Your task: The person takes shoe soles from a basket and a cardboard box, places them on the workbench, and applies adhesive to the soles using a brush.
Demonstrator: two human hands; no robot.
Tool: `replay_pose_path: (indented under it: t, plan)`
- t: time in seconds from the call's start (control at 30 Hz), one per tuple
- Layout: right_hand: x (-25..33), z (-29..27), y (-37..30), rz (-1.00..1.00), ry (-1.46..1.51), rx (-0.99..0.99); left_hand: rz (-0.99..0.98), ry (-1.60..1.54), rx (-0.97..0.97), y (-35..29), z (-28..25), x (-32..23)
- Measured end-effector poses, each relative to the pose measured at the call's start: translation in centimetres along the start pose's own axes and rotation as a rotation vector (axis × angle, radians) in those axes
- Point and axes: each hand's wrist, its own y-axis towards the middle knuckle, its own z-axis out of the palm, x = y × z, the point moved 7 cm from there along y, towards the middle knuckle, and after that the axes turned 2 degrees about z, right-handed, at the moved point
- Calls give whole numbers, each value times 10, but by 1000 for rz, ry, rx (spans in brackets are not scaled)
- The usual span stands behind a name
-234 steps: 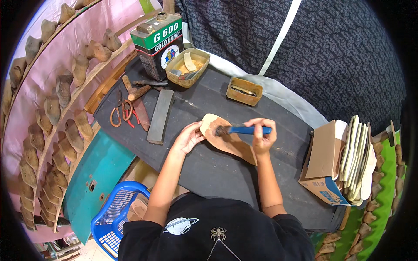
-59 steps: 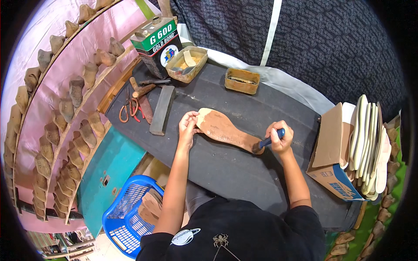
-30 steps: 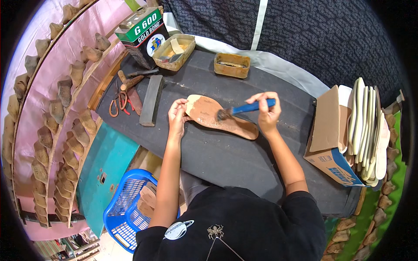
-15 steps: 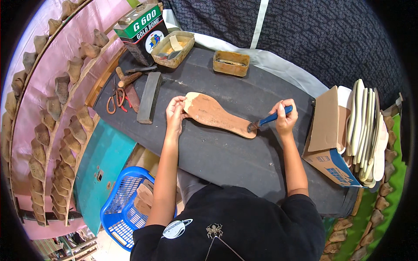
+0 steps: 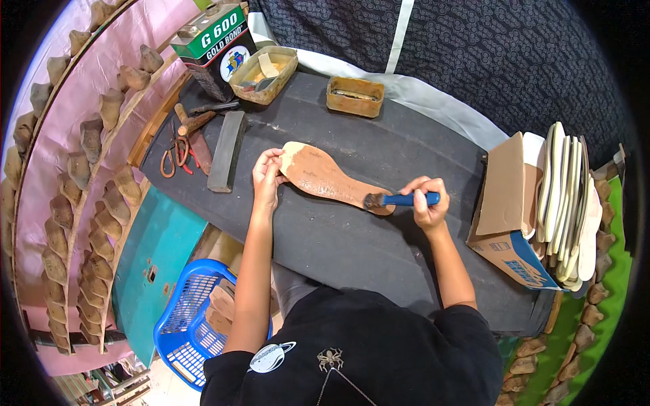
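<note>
A brown insole (image 5: pixel 323 173) lies at a slant over the dark table, its wide end to the left and its narrow end to the right. My left hand (image 5: pixel 269 174) pinches the pale, uncoated wide end between thumb and fingers. In my right hand (image 5: pixel 429 203) is a brush (image 5: pixel 402 199) with a blue handle, held nearly level. Its dark bristles touch the insole close to the narrow end. Part of the insole's surface looks wet and shiny.
On the black table (image 5: pixel 338 254) a grey block (image 5: pixel 227 151) lies left of the insole, beside scissors (image 5: pixel 169 159) and a hammer (image 5: pixel 195 124). Farther back are a green-and-black can (image 5: pixel 213 54) and two tubs (image 5: pixel 265 74). A cardboard box (image 5: pixel 501 196) with pale soles stands right; a blue basket (image 5: pixel 183 331) sits below.
The brush has moved left along the insole from its narrow tip, and its handle has swung down to nearly level. The left hand still holds the wide end.
</note>
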Motion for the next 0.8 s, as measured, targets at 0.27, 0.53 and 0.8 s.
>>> replay_pose_path:
  t: [0.27, 0.53, 0.8]
  plan:
    - [7, 6, 1, -28, 111, -84, -15, -11, -1, 0, 5, 0]
    - [13, 9, -2, -65, -5, 76, -10, 4, -17, 0, 2, 1]
    - [15, 4, -2, -100, 63, -33, -27, 18, -20, 0, 5, 1]
